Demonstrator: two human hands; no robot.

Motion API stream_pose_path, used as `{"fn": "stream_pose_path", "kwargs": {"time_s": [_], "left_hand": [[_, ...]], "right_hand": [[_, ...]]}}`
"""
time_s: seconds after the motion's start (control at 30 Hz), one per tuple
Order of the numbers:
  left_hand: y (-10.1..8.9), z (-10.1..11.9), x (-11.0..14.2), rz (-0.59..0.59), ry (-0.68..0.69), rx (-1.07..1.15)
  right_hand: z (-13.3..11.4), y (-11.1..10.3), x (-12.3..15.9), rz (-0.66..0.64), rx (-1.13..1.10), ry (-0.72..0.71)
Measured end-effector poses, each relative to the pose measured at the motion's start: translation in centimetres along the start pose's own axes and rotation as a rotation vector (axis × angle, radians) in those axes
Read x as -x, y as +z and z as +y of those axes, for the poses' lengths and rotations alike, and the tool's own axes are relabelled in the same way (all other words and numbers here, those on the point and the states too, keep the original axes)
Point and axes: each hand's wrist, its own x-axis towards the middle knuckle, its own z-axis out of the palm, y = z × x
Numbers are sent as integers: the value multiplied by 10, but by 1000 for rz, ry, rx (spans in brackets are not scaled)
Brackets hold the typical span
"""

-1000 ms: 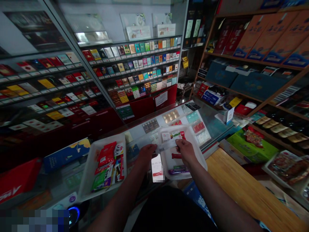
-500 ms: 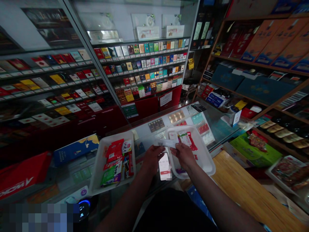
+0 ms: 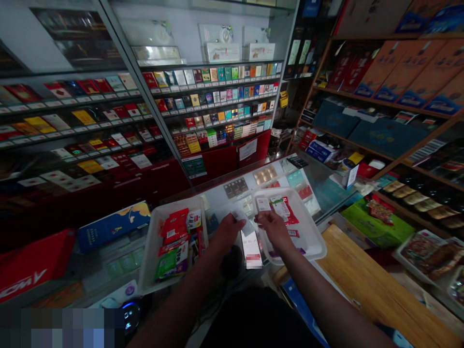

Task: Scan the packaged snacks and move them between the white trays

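1. The left hand [image 3: 227, 233] sits just left of the phone, its fingers pressed together and pinching a pale slip [image 3: 239, 217]. The print on the slip is too small to read.
2. The right hand [image 3: 274, 228] sits just right of the phone, its fingers bunched at a white packet [image 3: 263, 204]. They hide the packet's lower edge, so I cannot tell whether they are gripping it or only touching it.
3. The phone [image 3: 251, 249] lies lit between the hands on the glass counter [image 3: 326, 198]. Its lower end is pixelated, and the on-screen text is too small to make out.
4. The right tray [image 3: 314, 244], white, lies under the right hand, right of the phone. It holds the white packet and a red-and-white packet [image 3: 284, 210]; the wrist cuts off the items nearer the phone.
5. The left tray [image 3: 152, 256], also white, lies left of the phone, crowded with overlapping red and green packets [image 3: 173, 244]. Their labels cannot be read.
6. A dark round object [image 3: 232, 261] sits in shadow just left of the phone, under the left wrist. What it is cannot be told.
7. Beyond the phone rise cigarette shelves [image 3: 213, 96]. To its right lies a wooden counter [image 3: 362, 280].
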Motion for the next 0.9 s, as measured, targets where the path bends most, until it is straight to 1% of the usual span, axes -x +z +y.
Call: {"fn": "stream_pose_path", "kwargs": {"time_s": [0.13, 0.23, 0.37, 0.47, 0.53, 0.63, 0.7, 0.8, 0.9], "left_hand": [[-11, 11, 0, -38, 50, -181], [-18, 19, 1, -95, 82, -349], [-28, 28, 3, -166, 157, -523], [-36, 32, 4, -191, 198, -573], [-41, 33, 4, -212, 189, -573], [-51, 29, 3, -232, 147, -512], [-59, 24, 1, -214, 136, -475], [-71, 13, 0, -125, 123, -445], [-78, -2, 2, -46, 54, -325]], "right_hand": [[-28, 10, -12, -17, 230, -214], [-40, 22, -14, -35, 274, -301], [-47, 34, -11, -100, 314, -343], [-50, 37, -8, -141, 392, -353], [-49, 37, -7, -137, 409, -357], [-42, 36, -10, -88, 350, -318], [-33, 37, -13, -44, 240, -249], [-18, 39, -19, 0, -37, -98], [-4, 43, -22, 34, -304, 55]]}}
